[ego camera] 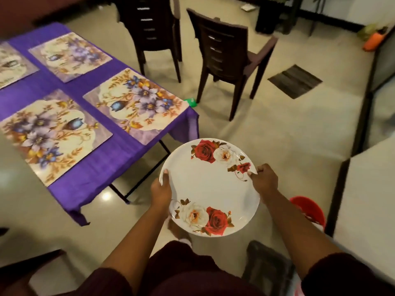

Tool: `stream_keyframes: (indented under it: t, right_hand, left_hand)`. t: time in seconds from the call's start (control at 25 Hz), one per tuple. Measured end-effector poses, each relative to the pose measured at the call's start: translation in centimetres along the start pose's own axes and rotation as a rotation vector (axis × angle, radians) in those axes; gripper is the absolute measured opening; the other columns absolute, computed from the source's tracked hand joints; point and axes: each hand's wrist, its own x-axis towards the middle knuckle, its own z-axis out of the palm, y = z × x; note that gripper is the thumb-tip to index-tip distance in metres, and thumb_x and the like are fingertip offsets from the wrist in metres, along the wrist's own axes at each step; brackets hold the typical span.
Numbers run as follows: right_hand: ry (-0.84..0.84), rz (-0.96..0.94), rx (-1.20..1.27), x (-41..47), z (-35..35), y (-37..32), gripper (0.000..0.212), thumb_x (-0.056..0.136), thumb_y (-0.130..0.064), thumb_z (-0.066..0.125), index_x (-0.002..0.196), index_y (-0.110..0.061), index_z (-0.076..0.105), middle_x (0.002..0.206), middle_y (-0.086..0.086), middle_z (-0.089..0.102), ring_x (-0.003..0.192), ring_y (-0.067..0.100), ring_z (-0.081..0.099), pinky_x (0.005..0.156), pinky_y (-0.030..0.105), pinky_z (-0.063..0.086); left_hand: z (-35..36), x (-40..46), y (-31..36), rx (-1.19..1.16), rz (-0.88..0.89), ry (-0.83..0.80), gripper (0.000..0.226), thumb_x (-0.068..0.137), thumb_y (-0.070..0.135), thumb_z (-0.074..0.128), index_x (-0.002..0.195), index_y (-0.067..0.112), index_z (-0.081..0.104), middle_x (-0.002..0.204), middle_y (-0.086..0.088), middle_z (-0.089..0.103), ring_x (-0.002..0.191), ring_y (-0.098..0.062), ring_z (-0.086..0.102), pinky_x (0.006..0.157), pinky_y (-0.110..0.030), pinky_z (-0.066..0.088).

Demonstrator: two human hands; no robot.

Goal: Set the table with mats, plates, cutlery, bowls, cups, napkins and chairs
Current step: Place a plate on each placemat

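I hold one round white plate point(210, 184) level above the floor, just off the near corner of the table point(102, 167). No brand, label or legible writing shows on any surface. The plate is glossy and smooth, with a shallow raised rim and two printed clusters of red and cream roses on opposite edges. My left hand point(160, 192) grips the left rim, thumb on top, fingers curled beneath. My right hand point(264, 179) pinches the right rim beside the small red rose.

The table carries a purple cloth that hangs in folds at the corner. Four rectangular mats lie flat on it; the nearest two, point(51, 135) and point(136, 105), have a slick sheen and a purple-and-gold floral print. Two dark slat-backed chairs point(226, 56) stand apart from the table on pale polished floor tiles.
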Motion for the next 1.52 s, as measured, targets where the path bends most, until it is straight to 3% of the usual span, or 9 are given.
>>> stream_keyframes:
  t: [0.12,0.36,0.52,0.72,0.84,0.96,1.08,1.24,1.52]
  right_hand:
    - [-0.073,-0.082,-0.034,2.3,5.2,-6.0,0.020,0.086,-0.017,0.070,0.090,-0.011,0.052,0.087,0.004,0.058,0.082,0.025,0.054,0.071,0.027,0.036]
    - [-0.243,-0.151,-0.008,6.4,15.0,-17.5,0.019,0.098,-0.019,0.054,0.111,-0.008,0.047,0.100,0.009,0.057,0.090,0.026,0.056,0.072,0.033,0.045]
    - [-0.268,-0.209,0.010,7.3,20.3,-22.9,0.025,0.097,-0.014,0.055,0.121,-0.009,0.053,0.114,0.009,0.060,0.105,0.029,0.057,0.086,0.035,0.047]
    - [-0.336,-0.189,-0.014,9.9,25.3,-28.3,0.037,0.098,-0.021,0.054,0.134,-0.012,0.055,0.128,0.007,0.060,0.118,0.031,0.056,0.100,0.042,0.047]
    - [-0.356,-0.176,-0.020,12.4,26.7,-31.2,0.034,0.100,-0.019,0.051,0.132,-0.008,0.054,0.117,0.002,0.057,0.106,0.025,0.056,0.087,0.031,0.046]
    - [-0.362,-0.173,-0.028,15.7,28.2,-33.7,0.022,0.099,-0.017,0.051,0.117,-0.008,0.059,0.117,0.014,0.063,0.098,0.028,0.060,0.086,0.037,0.051]
    - [-0.346,-0.126,-0.060,17.7,29.6,-35.5,0.023,0.101,-0.016,0.048,0.120,-0.007,0.057,0.111,0.012,0.060,0.092,0.025,0.053,0.077,0.035,0.045]
    - [-0.354,-0.115,-0.100,19.3,31.3,-36.8,0.025,0.100,-0.015,0.048,0.121,-0.005,0.056,0.112,0.012,0.059,0.097,0.031,0.055,0.081,0.036,0.045]
    - [-0.359,-0.100,-0.038,19.9,32.9,-37.3,0.024,0.101,-0.017,0.047,0.122,-0.008,0.055,0.115,0.016,0.061,0.091,0.026,0.056,0.074,0.036,0.049]
  left_hand:
    - [-2.9,4.0,3.6,-0.033,0.000,0.084,0.042,0.095,0.059,0.040,0.103,0.020,0.055,0.092,0.002,0.062,0.089,-0.020,0.060,0.086,-0.040,0.050]
    - [-10.6,12.7,8.7,-0.034,0.057,0.255,0.050,0.098,0.055,0.037,0.098,0.012,0.064,0.085,-0.003,0.066,0.082,-0.022,0.064,0.062,-0.028,0.046]
    - [-13.9,15.6,9.2,-0.059,-0.010,0.367,0.046,0.097,0.057,0.037,0.097,0.020,0.064,0.095,-0.006,0.070,0.090,-0.026,0.064,0.078,-0.041,0.055]
    - [-16.4,17.5,9.9,-0.144,-0.073,0.523,0.056,0.096,0.059,0.037,0.125,0.017,0.059,0.116,-0.006,0.065,0.106,-0.029,0.059,0.090,-0.042,0.051]
    - [-18.3,18.5,9.7,-0.238,-0.088,0.641,0.061,0.092,0.065,0.040,0.125,0.017,0.059,0.115,-0.004,0.064,0.109,-0.029,0.059,0.093,-0.044,0.050]
    - [-19.8,19.1,10.0,-0.314,-0.127,0.833,0.064,0.094,0.062,0.039,0.124,0.009,0.060,0.119,-0.007,0.062,0.110,-0.029,0.058,0.091,-0.039,0.047]
    - [-20.3,19.1,10.6,-0.440,-0.183,1.021,0.062,0.098,0.054,0.038,0.127,0.003,0.058,0.123,-0.017,0.061,0.114,-0.035,0.058,0.084,-0.036,0.045]
    - [-20.2,19.3,11.3,-0.563,-0.267,1.221,0.056,0.103,0.047,0.034,0.130,0.003,0.055,0.127,-0.017,0.061,0.114,-0.035,0.059,0.082,-0.032,0.045]
    - [-19.4,19.7,13.0,-0.897,-0.401,1.330,0.053,0.101,0.050,0.037,0.135,0.012,0.051,0.132,-0.006,0.058,0.116,-0.023,0.059,0.081,-0.032,0.048]
